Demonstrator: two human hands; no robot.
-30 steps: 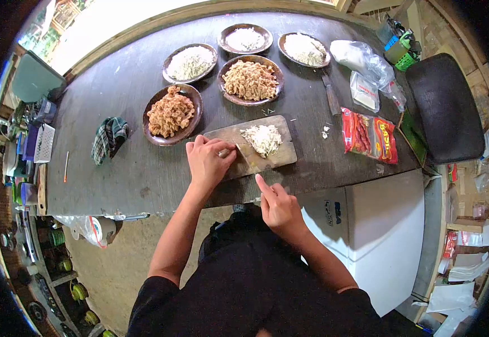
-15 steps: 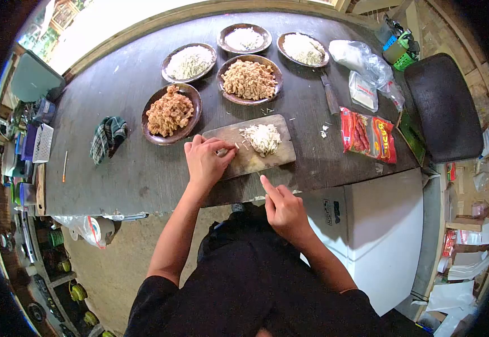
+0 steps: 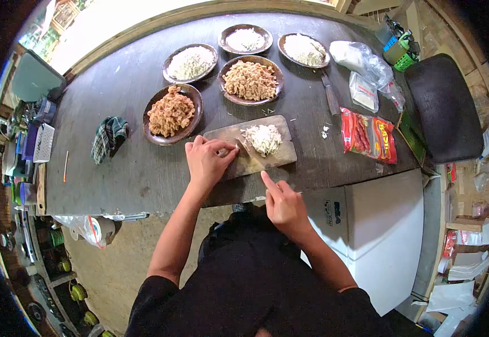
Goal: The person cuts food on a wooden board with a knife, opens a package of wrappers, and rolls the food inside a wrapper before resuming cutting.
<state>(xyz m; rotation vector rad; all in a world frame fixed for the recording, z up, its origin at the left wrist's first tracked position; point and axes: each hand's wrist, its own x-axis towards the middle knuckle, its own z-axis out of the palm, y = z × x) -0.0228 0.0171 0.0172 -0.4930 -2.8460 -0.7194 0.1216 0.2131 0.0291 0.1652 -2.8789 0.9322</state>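
Observation:
My left hand (image 3: 208, 160) rests on the left part of the wooden cutting board (image 3: 243, 168), fingertips pinched on a small pale piece of food, mostly hidden. In my right hand (image 3: 285, 208) is a knife (image 3: 254, 158), its handle hidden in the closed fingers and the index finger stretched forward along it. The thin blade slants over the board toward my left fingertips. A heap of white shredded pieces (image 3: 263, 139) lies on the board just beyond the blade.
Plates of pale shreds (image 3: 191, 62) and brown fried bits (image 3: 250, 80) stand behind the board. Rightward lie another knife (image 3: 330, 94), a red sausage packet (image 3: 368, 135) and plastic bags (image 3: 362, 59). A checked cloth (image 3: 109, 137) lies left. A white appliance (image 3: 382, 224) stands below the table edge.
The knife blade now shows clearly over the board, where it was hard to see before. My right hand has shifted very slightly; my left hand stays almost in place.

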